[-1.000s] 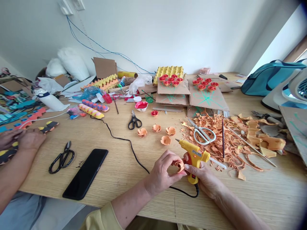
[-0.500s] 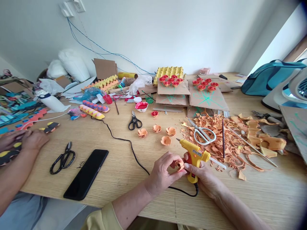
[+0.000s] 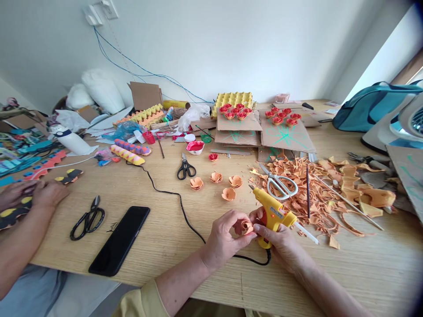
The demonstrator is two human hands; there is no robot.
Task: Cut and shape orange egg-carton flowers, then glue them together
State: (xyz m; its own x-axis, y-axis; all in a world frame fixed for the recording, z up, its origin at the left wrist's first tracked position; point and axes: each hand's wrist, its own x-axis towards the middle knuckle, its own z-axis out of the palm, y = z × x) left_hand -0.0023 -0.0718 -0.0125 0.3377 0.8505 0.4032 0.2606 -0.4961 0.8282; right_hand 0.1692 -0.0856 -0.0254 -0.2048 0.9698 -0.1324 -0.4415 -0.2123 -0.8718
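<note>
My left hand (image 3: 222, 237) pinches a small orange paper flower (image 3: 246, 227) near the table's front edge. My right hand (image 3: 279, 243) is wrapped round the grip of a yellow glue gun (image 3: 271, 210), its nozzle pointing up and left; its fingertip also touches the flower. The gun's black cord (image 3: 172, 196) runs left across the wooden table (image 3: 330, 273). Three unpainted orange flowers (image 3: 216, 177) lie just beyond my hands. White-handled scissors (image 3: 280, 185) rest on a heap of orange paper scraps (image 3: 317, 189).
Another person's hands (image 3: 36, 193) work at the left edge beside black scissors (image 3: 87, 218) and a black phone (image 3: 119, 240). Smaller black scissors (image 3: 185, 167), red-painted flowers (image 3: 235, 110) on cardboard, a yellow egg tray (image 3: 233, 97) and a blue bag (image 3: 370, 105) lie farther back.
My right hand has tilted the glue gun and shifted it slightly right, the nozzle rising. The flower stays pinched in my left hand.
</note>
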